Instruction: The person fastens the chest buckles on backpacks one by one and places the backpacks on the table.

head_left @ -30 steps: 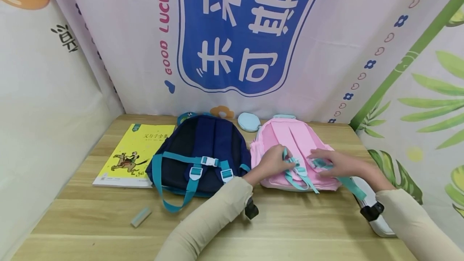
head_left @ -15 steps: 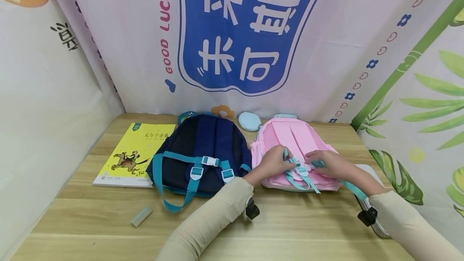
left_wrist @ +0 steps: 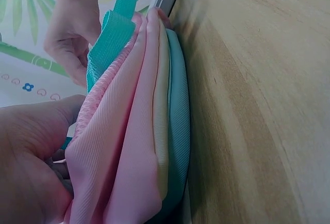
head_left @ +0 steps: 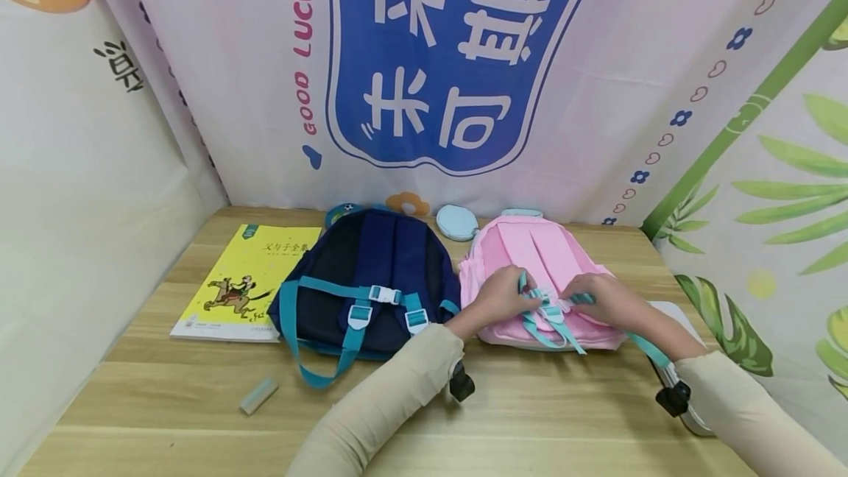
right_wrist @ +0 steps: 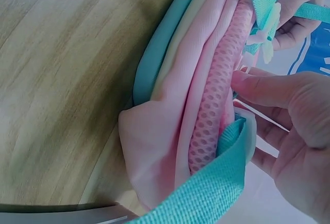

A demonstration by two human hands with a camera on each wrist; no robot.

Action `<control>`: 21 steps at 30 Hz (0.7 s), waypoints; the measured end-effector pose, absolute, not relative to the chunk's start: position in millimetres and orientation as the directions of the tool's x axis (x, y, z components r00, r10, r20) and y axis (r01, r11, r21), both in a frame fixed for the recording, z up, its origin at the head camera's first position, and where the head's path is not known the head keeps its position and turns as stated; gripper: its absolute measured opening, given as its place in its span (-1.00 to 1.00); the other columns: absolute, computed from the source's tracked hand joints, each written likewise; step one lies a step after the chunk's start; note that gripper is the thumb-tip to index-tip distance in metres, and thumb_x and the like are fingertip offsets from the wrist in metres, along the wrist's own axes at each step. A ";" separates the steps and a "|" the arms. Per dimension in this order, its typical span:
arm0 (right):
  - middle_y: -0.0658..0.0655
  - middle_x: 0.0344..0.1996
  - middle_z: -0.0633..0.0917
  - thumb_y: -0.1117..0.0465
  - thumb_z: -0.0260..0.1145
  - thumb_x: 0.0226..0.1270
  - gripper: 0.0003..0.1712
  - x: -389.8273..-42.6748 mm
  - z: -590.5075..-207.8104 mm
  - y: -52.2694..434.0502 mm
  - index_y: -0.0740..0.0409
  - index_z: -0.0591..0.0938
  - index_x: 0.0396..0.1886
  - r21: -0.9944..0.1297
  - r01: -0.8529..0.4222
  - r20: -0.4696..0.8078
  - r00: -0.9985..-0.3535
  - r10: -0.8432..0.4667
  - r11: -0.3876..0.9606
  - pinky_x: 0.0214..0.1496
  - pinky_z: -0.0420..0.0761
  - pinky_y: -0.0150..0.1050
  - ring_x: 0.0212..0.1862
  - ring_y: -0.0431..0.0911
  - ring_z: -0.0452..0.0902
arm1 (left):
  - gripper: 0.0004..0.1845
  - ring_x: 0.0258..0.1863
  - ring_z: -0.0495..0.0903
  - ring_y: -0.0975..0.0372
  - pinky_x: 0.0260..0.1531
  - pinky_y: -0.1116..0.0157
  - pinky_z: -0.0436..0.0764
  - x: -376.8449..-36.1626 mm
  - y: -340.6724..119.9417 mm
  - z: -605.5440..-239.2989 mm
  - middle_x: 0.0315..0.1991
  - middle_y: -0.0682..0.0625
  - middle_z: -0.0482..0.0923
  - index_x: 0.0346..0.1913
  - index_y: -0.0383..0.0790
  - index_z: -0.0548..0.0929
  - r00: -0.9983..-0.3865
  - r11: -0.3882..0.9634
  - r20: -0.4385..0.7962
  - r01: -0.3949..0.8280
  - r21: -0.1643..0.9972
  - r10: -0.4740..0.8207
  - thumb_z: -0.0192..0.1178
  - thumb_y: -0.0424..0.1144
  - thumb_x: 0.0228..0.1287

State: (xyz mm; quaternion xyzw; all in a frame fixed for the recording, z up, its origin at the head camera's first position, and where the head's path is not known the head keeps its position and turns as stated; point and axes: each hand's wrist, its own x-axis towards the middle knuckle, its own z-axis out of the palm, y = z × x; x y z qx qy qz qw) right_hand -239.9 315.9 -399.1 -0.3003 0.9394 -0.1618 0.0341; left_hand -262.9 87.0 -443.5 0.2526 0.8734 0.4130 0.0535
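Note:
A pink backpack (head_left: 538, 260) lies straps-up on the wooden table (head_left: 165, 403), its pink side folds and teal base filling the left wrist view (left_wrist: 134, 131) and right wrist view (right_wrist: 206, 79). My left hand (head_left: 505, 293) pinches the left half of the teal chest strap (head_left: 523, 289). My right hand (head_left: 596, 297) pinches the right half. The two hands meet at the white buckle (head_left: 548, 306) in the middle of the bag. In the right wrist view the other hand holds the strap and white buckle (right_wrist: 268, 33). A loose teal shoulder strap (head_left: 652, 350) trails under my right forearm.
A navy backpack (head_left: 371, 278) with teal straps lies left of the pink one. A yellow book (head_left: 245, 282) lies further left, a pale eraser (head_left: 258, 396) near the front. A light blue pouch (head_left: 456, 221) sits at the back. A white flat object (head_left: 682, 319) lies at the right edge.
My right hand has moved left with its strap half until it meets my left hand at the buckle. The left hand has barely moved.

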 end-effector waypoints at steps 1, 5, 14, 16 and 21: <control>0.19 -0.14 0.80 0.48 0.44 0.19 -0.75 -240.1 -398.9 316.1 0.24 0.79 -0.14 -0.325 -0.556 0.033 -0.815 -0.578 0.765 0.10 0.65 0.12 0.02 0.20 0.70 | -0.83 -0.41 0.46 0.38 -0.32 0.49 0.44 -262.9 87.0 -443.5 -0.39 0.13 0.57 -0.28 -0.16 0.69 -0.867 0.533 0.114 0.397 0.747 0.485 0.44 -0.16 0.26; 0.20 -0.15 0.80 0.49 0.44 0.19 -0.75 -241.4 -397.9 317.5 0.26 0.79 -0.13 -0.326 -0.571 0.035 -0.804 -0.594 0.753 0.09 0.65 0.12 0.00 0.19 0.71 | -0.83 -0.39 0.46 0.37 -0.32 0.49 0.43 -262.5 87.1 -442.7 -0.38 0.12 0.55 -0.26 -0.16 0.69 -0.869 0.535 0.112 0.393 0.748 0.482 0.45 -0.16 0.26; 0.16 -0.19 0.79 0.50 0.44 0.17 -0.74 -245.9 -391.3 323.4 0.25 0.80 -0.13 -0.331 -0.597 0.037 -0.782 -0.622 0.731 0.02 0.69 0.05 -0.06 0.13 0.71 | -0.83 -0.37 0.46 0.36 -0.30 0.48 0.44 -260.3 87.0 -439.3 -0.35 0.11 0.57 -0.23 -0.16 0.67 -0.871 0.526 0.103 0.380 0.761 0.481 0.44 -0.18 0.27; 0.15 -0.20 0.79 0.51 0.44 0.16 -0.73 -246.5 -388.1 323.8 0.25 0.80 -0.14 -0.325 -0.604 0.040 -0.778 -0.627 0.728 0.01 0.70 0.05 -0.08 0.12 0.71 | -0.83 -0.38 0.45 0.36 -0.30 0.48 0.44 -260.2 87.2 -438.5 -0.35 0.10 0.57 -0.23 -0.16 0.67 -0.870 0.525 0.105 0.382 0.761 0.482 0.43 -0.18 0.27; 0.17 -0.19 0.77 0.52 0.41 0.18 -0.72 -247.1 -380.8 324.5 0.25 0.80 -0.12 -0.320 -0.602 0.031 -0.778 -0.627 0.731 -0.01 0.70 0.05 -0.08 0.13 0.70 | -0.83 -0.38 0.45 0.37 -0.31 0.49 0.44 -260.4 87.8 -435.4 -0.35 0.09 0.58 -0.22 -0.16 0.67 -0.867 0.521 0.114 0.392 0.758 0.485 0.44 -0.19 0.27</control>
